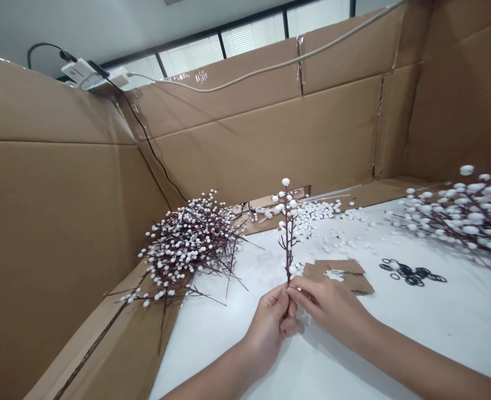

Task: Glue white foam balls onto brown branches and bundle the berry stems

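Both my hands meet at the foot of a thin brown twig point(287, 233) that stands upright, studded with small white foam berries. My left hand point(270, 325) is closed round the lower end of its stem. My right hand point(329, 303) pinches the same stem just above with thumb and forefinger. The twig's top berry reaches up in front of the cardboard wall.
A heap of berry twigs point(187, 241) lies at the left, another bunch point(466, 216) at the right. Loose white foam balls point(324, 216) are scattered behind. Black rubber rings point(412, 273) and a cardboard scrap point(345, 275) lie on the white table point(437, 328). Cardboard walls point(270, 133) enclose it.
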The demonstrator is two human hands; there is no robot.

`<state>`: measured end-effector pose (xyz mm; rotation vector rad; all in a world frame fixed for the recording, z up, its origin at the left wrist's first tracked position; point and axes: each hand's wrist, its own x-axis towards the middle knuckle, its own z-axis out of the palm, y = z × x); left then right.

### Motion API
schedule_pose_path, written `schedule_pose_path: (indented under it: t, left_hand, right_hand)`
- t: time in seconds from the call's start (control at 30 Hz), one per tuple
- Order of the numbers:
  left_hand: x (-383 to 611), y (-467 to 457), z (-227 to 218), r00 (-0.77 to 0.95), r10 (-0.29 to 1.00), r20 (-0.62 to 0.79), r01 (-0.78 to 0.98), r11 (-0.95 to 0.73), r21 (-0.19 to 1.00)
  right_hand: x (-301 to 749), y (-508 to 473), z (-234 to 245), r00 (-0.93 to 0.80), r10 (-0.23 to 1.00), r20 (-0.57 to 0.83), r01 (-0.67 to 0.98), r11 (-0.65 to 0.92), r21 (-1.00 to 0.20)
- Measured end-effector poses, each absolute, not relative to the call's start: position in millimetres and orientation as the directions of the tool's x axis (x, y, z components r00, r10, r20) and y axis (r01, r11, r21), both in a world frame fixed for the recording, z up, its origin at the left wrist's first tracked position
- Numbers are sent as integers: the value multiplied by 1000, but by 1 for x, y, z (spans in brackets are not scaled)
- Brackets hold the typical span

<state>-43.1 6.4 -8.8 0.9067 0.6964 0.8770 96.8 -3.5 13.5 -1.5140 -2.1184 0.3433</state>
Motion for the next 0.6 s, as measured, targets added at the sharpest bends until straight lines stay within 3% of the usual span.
schedule_pose_path:
  t: [0.6]
  left_hand:
    - [-41,6,-11,416,896,-155,-331,308,892]
  right_hand:
    - [99,-8,13,-221,927,302,819,345,-459]
